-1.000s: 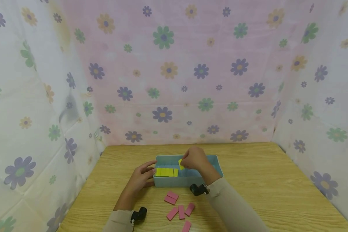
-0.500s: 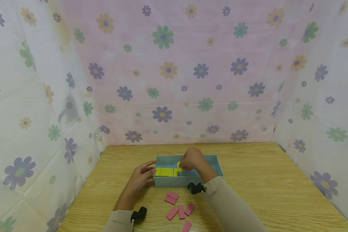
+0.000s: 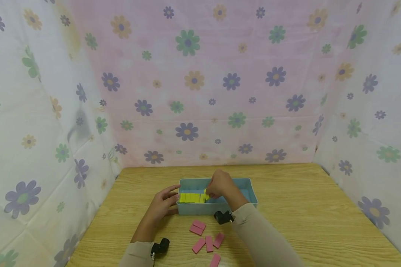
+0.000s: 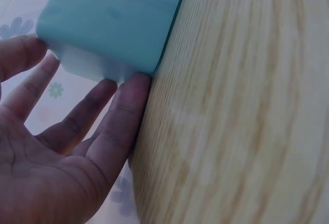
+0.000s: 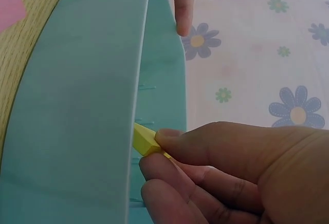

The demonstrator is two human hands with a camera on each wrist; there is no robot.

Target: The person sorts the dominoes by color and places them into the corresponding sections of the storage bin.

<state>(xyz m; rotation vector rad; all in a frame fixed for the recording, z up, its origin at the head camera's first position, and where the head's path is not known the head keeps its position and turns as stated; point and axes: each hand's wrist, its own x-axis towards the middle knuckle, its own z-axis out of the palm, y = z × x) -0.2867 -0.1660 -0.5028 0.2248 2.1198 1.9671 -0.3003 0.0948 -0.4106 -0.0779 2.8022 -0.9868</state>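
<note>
A light blue rectangular bin [image 3: 200,210] stands on the wooden table. Along its inner front wall, at the left end, runs a row of thin yellow blocks [image 3: 189,198]. My right hand [image 3: 221,185] reaches into the bin and pinches another yellow block [image 5: 146,141] between thumb and fingers, tilted, just at the right end of the row. Whether it touches the last block is hard to tell. My left hand [image 3: 161,203] rests its spread fingertips [image 4: 134,85] against the bin's left end wall, seen close in the left wrist view.
Several flat pink blocks [image 3: 209,244] lie loose on the table [image 3: 307,215] in front of the bin. Flower-patterned cloth [image 3: 200,92] hangs behind and on both sides. A black wrist camera [image 3: 161,246] sits on each sleeve.
My right hand has moved a little left and down with the yellow block, bringing it close to the row's right end. The left hand and the bin stay where they were.
</note>
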